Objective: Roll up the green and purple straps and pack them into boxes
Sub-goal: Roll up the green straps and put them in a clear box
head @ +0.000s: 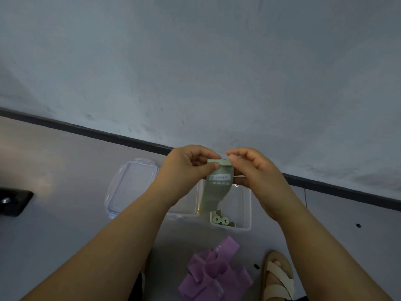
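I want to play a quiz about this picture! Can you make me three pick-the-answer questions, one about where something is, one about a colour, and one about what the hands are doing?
1. Where is the lid?
A. On the box
B. On the floor, left of the box
C. In a hand

2. What colour is the loose pile of straps near the sandal?
A. Purple
B. Red
C. Yellow

3. What are the hands doing to the green strap?
A. Nothing
B. Cutting it
C. Pinching its top end, starting a roll

Answers:
1 B: it lies flat beside the open box.
2 A: the heap is purple.
3 C: the left hand and right hand hold the folded top; the rest hangs down.
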A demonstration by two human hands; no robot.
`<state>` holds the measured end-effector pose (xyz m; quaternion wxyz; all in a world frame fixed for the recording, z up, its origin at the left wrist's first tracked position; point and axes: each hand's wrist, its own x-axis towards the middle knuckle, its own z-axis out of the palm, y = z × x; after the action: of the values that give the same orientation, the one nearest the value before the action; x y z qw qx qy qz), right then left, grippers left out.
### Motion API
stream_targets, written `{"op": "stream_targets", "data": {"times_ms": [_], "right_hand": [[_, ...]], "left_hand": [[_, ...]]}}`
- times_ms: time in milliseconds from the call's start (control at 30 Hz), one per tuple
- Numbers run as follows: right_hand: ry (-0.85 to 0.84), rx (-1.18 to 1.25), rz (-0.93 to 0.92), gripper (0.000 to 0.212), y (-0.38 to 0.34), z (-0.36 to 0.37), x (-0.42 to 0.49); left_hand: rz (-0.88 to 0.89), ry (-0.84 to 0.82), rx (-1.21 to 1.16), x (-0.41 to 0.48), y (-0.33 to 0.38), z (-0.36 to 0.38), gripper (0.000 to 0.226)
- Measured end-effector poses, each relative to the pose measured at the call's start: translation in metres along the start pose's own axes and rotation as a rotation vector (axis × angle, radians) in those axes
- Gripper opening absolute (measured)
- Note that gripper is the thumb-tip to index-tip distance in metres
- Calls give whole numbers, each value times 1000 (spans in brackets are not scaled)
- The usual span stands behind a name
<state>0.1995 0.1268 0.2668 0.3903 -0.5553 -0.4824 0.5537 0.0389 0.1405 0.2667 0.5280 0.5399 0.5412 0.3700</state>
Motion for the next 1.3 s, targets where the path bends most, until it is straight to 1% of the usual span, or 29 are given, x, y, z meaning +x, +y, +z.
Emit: {"op": "stream_targets", "data": {"times_ms": [200,433,600,733,900,1000,1100,1200,1300], "right_hand": [[49,-41,-27,7,4,1,3],[81,-45,-56,4,3,0,4],[79,-26,-64,9,4,-1,3],[89,-17,-71,14,3,-2,3],[74,3,-95,16,0,0,2],[84,-38,-124,21,1,0,2],[97,-67,-153,25,1,0,2],[97,-94,-179,25,2,-1,2],[101,-129,-184,25,4,0,2]], "left_hand": [[5,-20,-6,0,0,1,16],[-18,-51,-89,0,0,2,13],[-66,-79,-148,1,-3,3,13],[-65,-82,-92,2,-4,4,8],[-59,-99,-142,1,-3,1,13],[-46,-95,-126,0,-3,1,15],[-50,-99,-124,0,0,1,12],[-54,-91,-136,0,1,2,9],[-40,-64,-80,1,-2,2,12]]}}
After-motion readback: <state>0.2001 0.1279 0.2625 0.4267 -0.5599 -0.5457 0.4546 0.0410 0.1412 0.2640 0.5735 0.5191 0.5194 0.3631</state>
